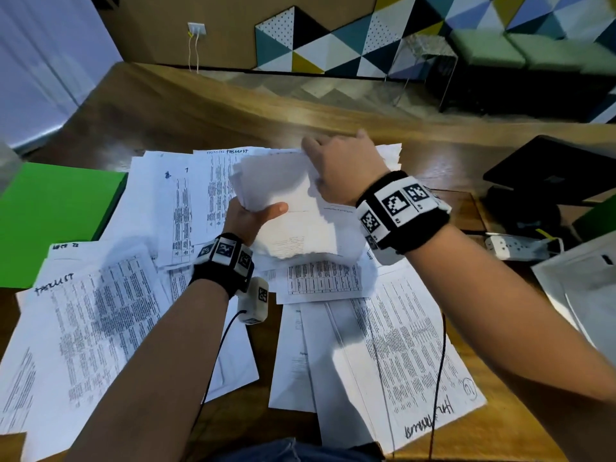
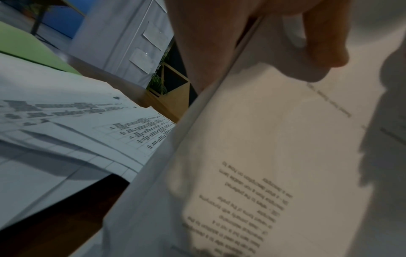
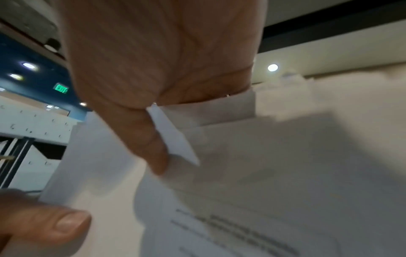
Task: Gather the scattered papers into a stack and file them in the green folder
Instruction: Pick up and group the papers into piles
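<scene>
Both hands hold a loose stack of white papers lifted above the desk's middle. My left hand grips its left edge, thumb on top and fingers underneath. My right hand grips the far right part of the stack, thumb on top. In the left wrist view the thumb presses the printed top sheet. In the right wrist view the thumb lies against the sheets. Several printed papers lie scattered on the wooden desk. The green folder lies flat at the left.
A black laptop and a white power strip sit at the right, with white sheets near the right edge. Black cables run across the front papers. The desk's far edge lies beyond the papers.
</scene>
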